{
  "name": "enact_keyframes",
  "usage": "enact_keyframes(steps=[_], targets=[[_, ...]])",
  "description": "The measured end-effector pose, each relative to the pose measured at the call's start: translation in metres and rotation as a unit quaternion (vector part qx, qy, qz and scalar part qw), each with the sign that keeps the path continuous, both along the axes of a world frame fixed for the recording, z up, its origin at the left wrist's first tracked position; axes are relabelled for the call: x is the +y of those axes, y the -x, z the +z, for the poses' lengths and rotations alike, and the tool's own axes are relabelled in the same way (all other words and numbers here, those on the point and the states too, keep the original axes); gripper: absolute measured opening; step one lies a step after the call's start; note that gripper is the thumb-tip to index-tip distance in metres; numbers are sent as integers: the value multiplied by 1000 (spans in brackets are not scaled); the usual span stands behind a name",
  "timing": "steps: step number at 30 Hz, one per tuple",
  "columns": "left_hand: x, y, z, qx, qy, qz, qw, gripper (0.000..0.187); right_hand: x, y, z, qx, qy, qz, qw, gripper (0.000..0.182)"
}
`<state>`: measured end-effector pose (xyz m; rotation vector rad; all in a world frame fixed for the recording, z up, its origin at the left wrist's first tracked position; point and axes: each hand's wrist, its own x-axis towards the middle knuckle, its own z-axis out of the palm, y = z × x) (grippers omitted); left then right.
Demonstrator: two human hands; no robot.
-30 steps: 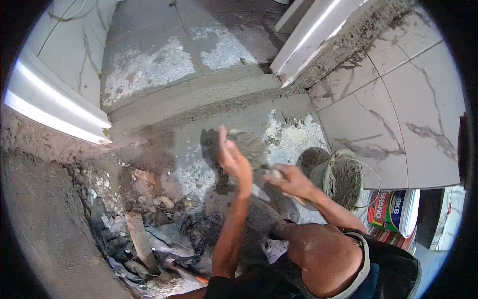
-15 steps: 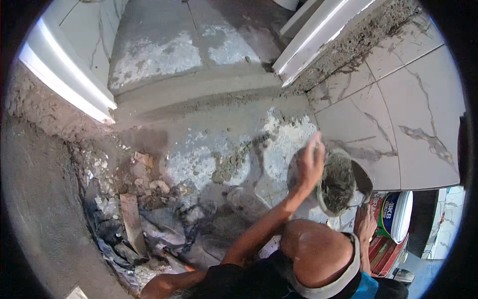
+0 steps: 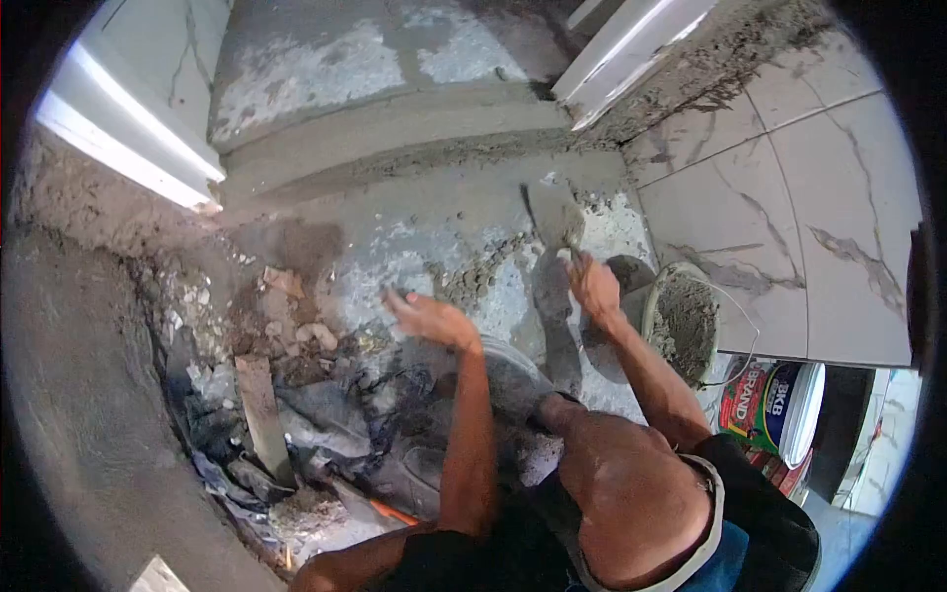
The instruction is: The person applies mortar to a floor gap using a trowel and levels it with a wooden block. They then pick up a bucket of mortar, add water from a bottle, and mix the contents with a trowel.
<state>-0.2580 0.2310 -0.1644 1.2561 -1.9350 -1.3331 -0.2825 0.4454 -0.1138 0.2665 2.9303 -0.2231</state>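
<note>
My right hand (image 3: 595,288) is closed round the handle of a trowel. The trowel's blade (image 3: 558,215), coated in grey mortar, is over the floor just below the raised threshold. To the left, my left hand (image 3: 434,321) is open, its fingers stretched out above the floor near scattered lumps of mortar (image 3: 473,281); nothing is in it. Beside my right forearm stands a bucket (image 3: 651,321) with wet mortar (image 3: 688,321) inside, its wire handle hanging to the right. Most of the trowel's handle is hidden by my fingers.
Rubble (image 3: 296,335), a wooden stick (image 3: 261,414) and crumpled sheeting (image 3: 326,444) lie on the left. White door frames (image 3: 128,128) flank the cement threshold (image 3: 395,148). Marbled tiles (image 3: 838,207) line the right wall, above a labelled paint bucket (image 3: 779,409). My bent knee (image 3: 641,483) is in front.
My left hand has left the bucket's rim and moved left over the floor. My right hand has brought the trowel from the bucket to the floor near the threshold. The bucket's wire handle now hangs right.
</note>
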Motion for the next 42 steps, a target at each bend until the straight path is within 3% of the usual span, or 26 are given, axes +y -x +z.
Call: enact_keyframes(steps=[3,5,6,8,11,12,13,15,17,20,21,22,23,25,27,28,29,31,33,35,36,38,39,42], targets=[[4,6,7,-2,4,-10,1000,50,-9,20,-7,17,36,35,999,45],[14,8,-3,-15,-1,-25,1000,50,-26,7,8,-139,99,76,982,44],[19,9,-2,-18,-1,-18,1000,50,-27,-4,-5,-162,83,153,971,45],[25,11,1,1,-37,-49,998,54,-63,-18,17,-201,155,191,948,46],[21,13,-1,21,-36,-59,997,56,-63,-28,-39,-190,163,294,922,35],[18,13,0,28,-27,-63,997,55,-80,-18,-2,-231,220,243,916,36],[15,14,5,35,-18,-68,997,54,-77,-20,1,-227,222,240,917,36],[23,20,26,54,-7,-92,994,52,-64,-25,8,-180,365,189,894,34],[37,19,68,119,-42,-144,982,48,-65,-31,76,-181,353,116,911,34],[68,9,146,288,-210,-248,901,47,-26,-63,136,-100,349,50,930,21],[79,-1,169,389,-193,-325,840,48,-15,-90,179,-48,397,-88,912,17],[86,-10,182,476,-168,-399,766,49,0,-107,196,-7,381,-92,920,16],[86,-9,181,534,-112,-431,718,47,29,-131,199,56,281,-43,957,16],[82,-2,173,520,-60,-439,731,45,48,-166,213,97,186,-89,974,17],[84,16,160,448,-126,-318,826,41,79,-193,221,81,130,-126,980,17],[78,27,155,404,-131,-252,870,38,95,-205,219,132,-50,-29,990,19],[68,37,151,383,-169,-190,888,35,110,-216,215,183,-228,72,954,21],[40,50,147,341,-217,-108,908,34,134,-229,211,235,-216,-65,945,27],[11,47,147,321,-283,-37,903,32,131,-205,222,290,-241,-52,925,29],[-13,35,146,311,-348,16,884,31,87,-162,232,260,-71,-63,961,26],[-20,25,144,312,-353,75,879,29,105,-140,210,259,37,-60,963,28],[-44,12,133,319,-360,142,865,27,18,-86,223,134,-185,150,962,33],[-54,3,125,316,-342,194,863,27,-32,-66,226,86,-122,206,967,34],[-94,-14,90,334,-288,315,840,26,-117,2,196,-57,-176,303,935,36]])
